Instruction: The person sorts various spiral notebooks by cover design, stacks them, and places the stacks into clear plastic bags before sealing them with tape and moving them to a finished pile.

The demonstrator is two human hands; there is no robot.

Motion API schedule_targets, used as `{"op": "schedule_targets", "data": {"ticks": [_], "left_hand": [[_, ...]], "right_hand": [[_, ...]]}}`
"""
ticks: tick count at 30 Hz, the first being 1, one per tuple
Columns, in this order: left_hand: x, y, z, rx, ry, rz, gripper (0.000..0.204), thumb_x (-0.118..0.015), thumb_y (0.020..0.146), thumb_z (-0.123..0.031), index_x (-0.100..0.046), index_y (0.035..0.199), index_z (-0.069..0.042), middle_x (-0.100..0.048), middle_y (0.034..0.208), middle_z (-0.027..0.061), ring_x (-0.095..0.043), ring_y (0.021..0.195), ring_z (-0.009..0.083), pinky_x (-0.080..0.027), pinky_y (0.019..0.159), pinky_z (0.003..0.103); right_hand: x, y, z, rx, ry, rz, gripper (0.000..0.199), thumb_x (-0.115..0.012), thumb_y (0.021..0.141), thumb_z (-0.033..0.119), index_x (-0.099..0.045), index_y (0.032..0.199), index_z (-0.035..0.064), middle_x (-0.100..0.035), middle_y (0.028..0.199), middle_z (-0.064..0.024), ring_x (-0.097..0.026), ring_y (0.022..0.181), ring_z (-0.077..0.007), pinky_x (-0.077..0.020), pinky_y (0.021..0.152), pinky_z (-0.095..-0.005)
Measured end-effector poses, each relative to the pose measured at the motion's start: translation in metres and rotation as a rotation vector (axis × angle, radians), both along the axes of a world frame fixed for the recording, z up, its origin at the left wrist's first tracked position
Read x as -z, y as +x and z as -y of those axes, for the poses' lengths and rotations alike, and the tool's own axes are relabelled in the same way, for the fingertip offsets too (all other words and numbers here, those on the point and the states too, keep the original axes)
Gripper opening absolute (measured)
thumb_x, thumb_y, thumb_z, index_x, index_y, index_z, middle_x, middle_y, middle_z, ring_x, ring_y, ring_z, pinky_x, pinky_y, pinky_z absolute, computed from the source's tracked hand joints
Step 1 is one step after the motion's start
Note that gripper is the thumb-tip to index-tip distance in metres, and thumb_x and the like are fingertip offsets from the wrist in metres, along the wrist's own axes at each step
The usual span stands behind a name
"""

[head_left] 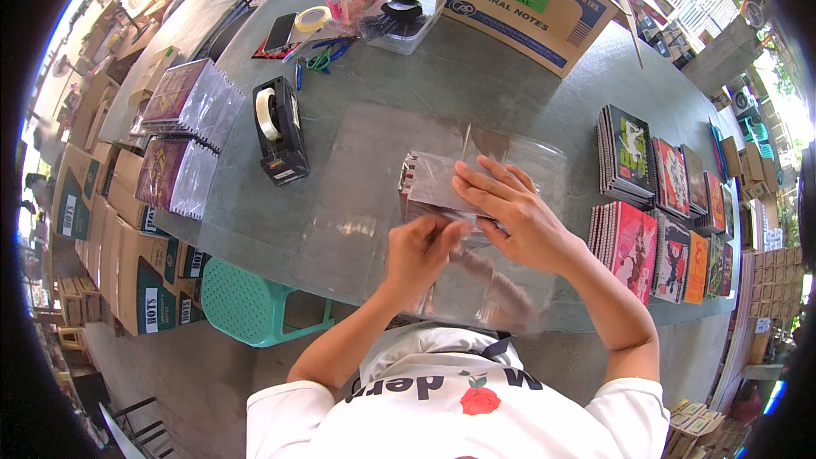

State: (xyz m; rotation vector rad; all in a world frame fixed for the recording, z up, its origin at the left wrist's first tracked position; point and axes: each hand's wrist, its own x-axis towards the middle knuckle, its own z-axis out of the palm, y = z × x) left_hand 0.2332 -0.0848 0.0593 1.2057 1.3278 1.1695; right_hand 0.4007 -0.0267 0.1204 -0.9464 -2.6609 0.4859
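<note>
A spiral notebook stack (425, 180) lies at the middle of the table, its pale top face up and its wire binding along the left end. Clear plastic sheet (353, 170) spreads under and around it. Across the top of the stack my right hand (514, 208) rests flat, fingers stretched out. At the near side of the stack, my left hand (421, 255) is closed, its fingertips pinched at the plastic by the notebook's edge. Part of the stack is hidden beneath both hands.
A black tape dispenser (282, 132) stands to the left, near plastic-wrapped notebooks (178, 174). Rows of spiral notebooks (625, 238) line the right side. Farther back are a cardboard box (518, 13), a clear tub (408, 38), scissors (319, 59) and a phone (280, 32). A green stool (255, 302) stands front left.
</note>
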Motion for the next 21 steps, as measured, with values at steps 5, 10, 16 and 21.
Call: {"op": "schedule_targets", "data": {"ticks": [5, 10, 16, 21], "left_hand": [[0.057, 0.005, -0.006, -0.189, 0.385, -0.494, 0.022, -0.068, 0.08, -0.02, -0.062, 0.072, -0.001, -0.058, 0.057, 0.0013, -0.052, 0.051, 0.0074, -0.039, 0.044, 0.024], [0.104, -0.068, 0.038, -0.164, -0.263, -0.124, 0.034, -0.068, 0.078, -0.038, -0.063, 0.079, -0.004, -0.061, 0.06, 0.0022, -0.057, 0.05, 0.0126, -0.043, 0.044, 0.028], [0.032, -0.044, 0.047, 0.05, -0.625, 0.901, 0.068, -0.064, 0.076, -0.053, -0.046, 0.118, -0.003, -0.053, 0.113, 0.0115, -0.054, 0.1, 0.0178, -0.046, 0.084, 0.032], [0.023, -0.115, 0.064, -0.072, 0.018, 0.419, 0.037, -0.063, 0.079, -0.027, -0.053, 0.106, -0.004, -0.058, 0.099, 0.0069, -0.057, 0.093, 0.0159, -0.047, 0.082, 0.031]], "right_hand": [[-0.005, -0.002, 0.006, 0.087, 0.041, -0.072, 0.046, -0.061, 0.076, 0.011, -0.052, 0.12, 0.0091, -0.046, 0.131, -0.0051, -0.038, 0.124, -0.0297, -0.0279, 0.101, -0.0451], [0.012, 0.019, 0.022, 0.354, -0.283, -0.542, 0.021, -0.063, 0.081, 0.028, -0.067, 0.087, 0.0081, -0.064, 0.105, -0.0052, -0.058, 0.102, -0.0225, -0.0411, 0.091, -0.0386], [0.12, 0.043, 0.091, 0.856, -1.698, -1.047, 0.059, -0.049, 0.084, 0.055, -0.054, 0.115, 0.0047, -0.061, 0.108, -0.0107, -0.058, 0.1, -0.0229, -0.0458, 0.087, -0.039], [0.066, -0.036, 0.051, 0.466, -1.56, -1.1, 0.072, -0.054, 0.081, 0.056, -0.041, 0.129, 0.0035, -0.055, 0.118, -0.0129, -0.055, 0.105, -0.0223, -0.0443, 0.089, -0.0385]]}}
